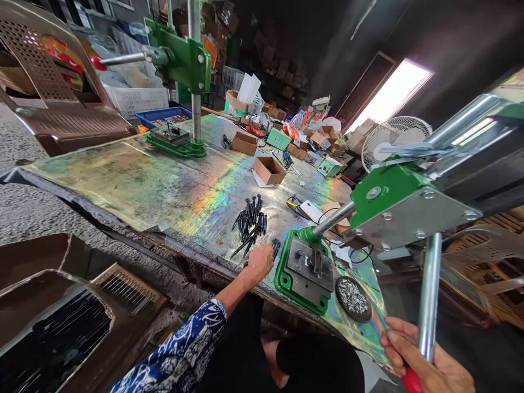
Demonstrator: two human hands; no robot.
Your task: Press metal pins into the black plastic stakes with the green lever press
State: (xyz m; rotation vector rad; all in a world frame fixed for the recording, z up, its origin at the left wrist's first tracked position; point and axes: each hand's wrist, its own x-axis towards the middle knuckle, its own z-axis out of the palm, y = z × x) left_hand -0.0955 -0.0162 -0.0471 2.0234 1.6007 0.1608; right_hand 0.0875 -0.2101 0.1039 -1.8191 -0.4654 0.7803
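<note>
My left hand (260, 263) is at the table's near edge with its fingers curled, beside a pile of slim black plastic stakes (250, 221). What those fingers hold, if anything, is hidden behind the hand. A few more black stakes (276, 246) lie just right of it, next to the green press base (305, 270). Metal blocks form a fixture (313, 265) on that base. At the lower right, my right hand (429, 355) closes around the press lever (429, 295), just above its red knob (411, 380). A round dark dish (352, 298) of small metal pieces sits between press and hand.
A second green hand press (180, 60) stands at the table's far left. Small cardboard boxes (269, 170), a white phone-like object (311, 211) and cables lie farther back. A white fan (395, 136) is behind. A carton of black parts (53, 338) is at lower left.
</note>
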